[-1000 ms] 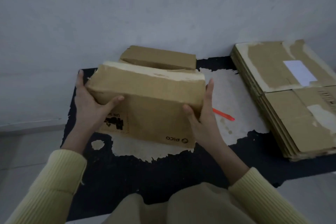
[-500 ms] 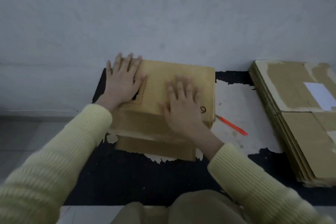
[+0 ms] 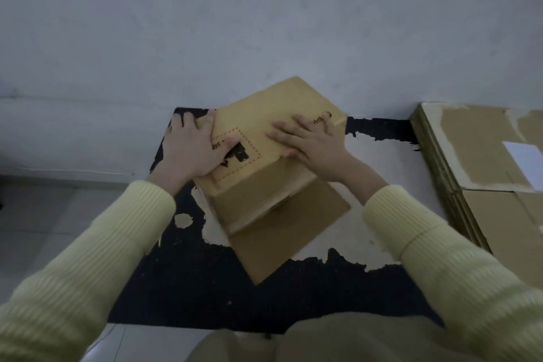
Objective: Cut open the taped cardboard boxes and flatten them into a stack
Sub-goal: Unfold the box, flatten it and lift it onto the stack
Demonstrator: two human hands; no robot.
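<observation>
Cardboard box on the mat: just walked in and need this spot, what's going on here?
A person in pale yellow ribbed sleeves presses a brown cardboard box down on a black, peeling mat. The left hand lies at its left edge, the right hand flat on top, fingers spread. The box looks nearly collapsed. A stack of flattened cardboard boxes lies apart to the right.

left hand (image 3: 192, 150), right hand (image 3: 311, 144), flat on box (image 3: 264, 138)

No text reads clearly. On the box (image 3: 264, 109), a red dotted frame (image 3: 235, 129) encloses a black printed mark (image 3: 240, 154) beside the left hand (image 3: 191, 150). Small lettering (image 3: 321, 118) at the right hand's (image 3: 314, 144) fingertips is illegible.
</observation>
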